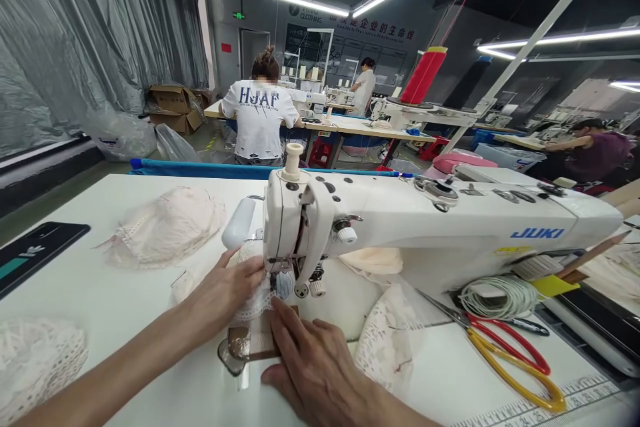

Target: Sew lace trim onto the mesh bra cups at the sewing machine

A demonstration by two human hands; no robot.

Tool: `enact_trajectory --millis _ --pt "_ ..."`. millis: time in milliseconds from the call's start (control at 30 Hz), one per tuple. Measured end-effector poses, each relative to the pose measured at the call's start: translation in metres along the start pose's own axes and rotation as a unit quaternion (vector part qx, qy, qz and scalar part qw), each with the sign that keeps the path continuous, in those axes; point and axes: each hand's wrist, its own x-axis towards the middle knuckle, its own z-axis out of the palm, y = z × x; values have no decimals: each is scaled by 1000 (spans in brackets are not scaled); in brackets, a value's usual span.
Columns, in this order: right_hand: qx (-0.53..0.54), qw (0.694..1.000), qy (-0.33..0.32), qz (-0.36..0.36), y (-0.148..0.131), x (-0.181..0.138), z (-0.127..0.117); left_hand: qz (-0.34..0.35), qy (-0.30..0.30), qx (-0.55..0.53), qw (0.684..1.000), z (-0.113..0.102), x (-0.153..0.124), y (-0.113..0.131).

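Observation:
A white sewing machine [380,213] stands before me on the white table. Under its needle area lies a piece of white lace fabric [253,307]. My left hand [233,290] grips this lace on the left of the needle, partly hiding it. My right hand [315,360] rests in front of the needle, palm down, fingers stretched out and an index fingertip touching the lace edge. Beneath them is the metal needle plate [255,343]. Another lace piece [387,333] lies just right of my right hand.
More lace piles [170,223] lie on the left, near a dark phone-like slab [40,250]. Scissors [515,360] with red and yellow handles, a coiled pale cord [500,297] and a ruler strip [555,403] are at right. A person in a white shirt [263,120] sits ahead.

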Motion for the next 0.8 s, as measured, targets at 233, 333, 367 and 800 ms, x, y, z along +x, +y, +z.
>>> enact_trajectory --millis 233,333,367,800 --pt "0 997 63 -35 3 -4 0 -16 72 73 995 6 -23 54" --pt "-5 995 93 -46 5 -5 1 0 113 93 989 11 -25 58" --pt "-7 994 95 -48 5 -5 2 5 125 91 988 12 -25 57" --pt "-12 999 26 -14 4 2 0 5 111 101 989 15 -23 42"
